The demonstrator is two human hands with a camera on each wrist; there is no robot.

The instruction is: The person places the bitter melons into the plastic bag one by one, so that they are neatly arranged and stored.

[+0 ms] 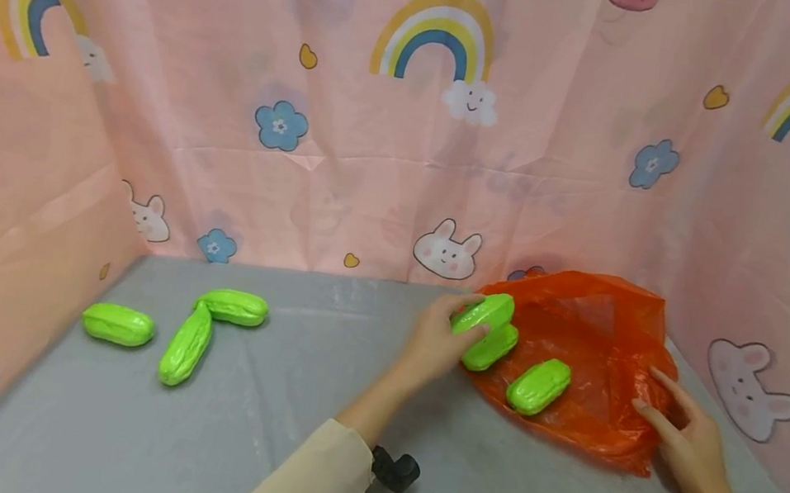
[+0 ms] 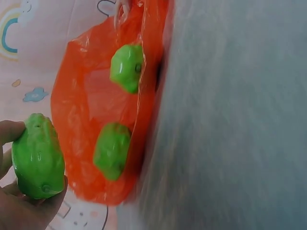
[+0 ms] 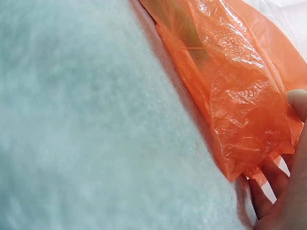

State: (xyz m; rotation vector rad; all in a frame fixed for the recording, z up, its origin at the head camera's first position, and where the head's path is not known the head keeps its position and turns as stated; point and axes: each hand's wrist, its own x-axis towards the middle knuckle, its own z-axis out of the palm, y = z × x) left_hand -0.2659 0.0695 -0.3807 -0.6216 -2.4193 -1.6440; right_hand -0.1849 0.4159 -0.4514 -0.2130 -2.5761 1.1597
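Note:
My left hand (image 1: 436, 342) grips a green, ridged, oblong vegetable piece (image 1: 485, 315) between thumb and fingers, above the left side of an orange-red plastic bag (image 1: 597, 331). The left wrist view shows that held piece (image 2: 38, 155) beside the bag (image 2: 79, 105). Inside the bag lie two more green pieces (image 1: 490, 347) (image 1: 538, 387). At the bag's right edge, my right hand (image 1: 694, 444) pinches the plastic between thumb and fingers; in the right wrist view the fingers (image 3: 274, 178) are partly behind the crinkled bag (image 3: 249, 105).
Three green pieces lie on the grey tabletop (image 1: 116, 426) at the left: one alone (image 1: 118, 325), and two touching at their ends (image 1: 232, 307) (image 1: 186, 345). Pink patterned cloth (image 1: 342, 190) stands behind the table and along both sides.

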